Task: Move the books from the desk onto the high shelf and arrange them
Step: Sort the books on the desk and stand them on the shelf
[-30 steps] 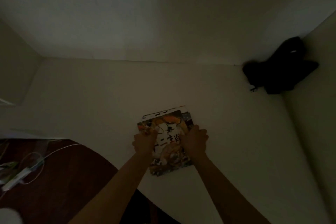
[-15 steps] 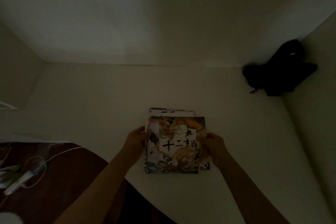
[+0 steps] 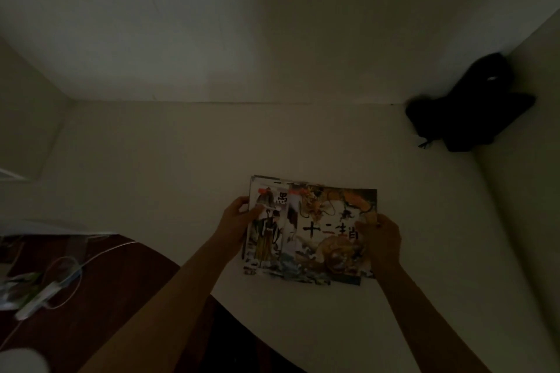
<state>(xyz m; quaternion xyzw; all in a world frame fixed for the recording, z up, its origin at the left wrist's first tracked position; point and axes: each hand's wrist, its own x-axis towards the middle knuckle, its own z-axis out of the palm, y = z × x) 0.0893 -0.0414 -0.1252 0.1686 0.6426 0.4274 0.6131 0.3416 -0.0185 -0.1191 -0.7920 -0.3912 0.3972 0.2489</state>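
Observation:
A small stack of thin picture books lies flat on the pale high shelf (image 3: 188,160). The top book (image 3: 330,236), with a dragon and black characters on its cover, is shifted to the right, and my right hand (image 3: 378,236) grips its right edge. Beneath it a second book (image 3: 266,233) with a robed figure shows on the left; my left hand (image 3: 239,218) holds that stack's left edge. More book edges peek out at the stack's far side.
A black bag (image 3: 466,112) fills the shelf's back right corner against the side wall. Below left lies the dark wooden desk (image 3: 106,297) with a white cable (image 3: 69,269) and small packets (image 3: 21,285). The light is dim.
My hands moved apart to the stack's sides. The dragon book has slid to the right, which uncovers the robed-figure book beneath it.

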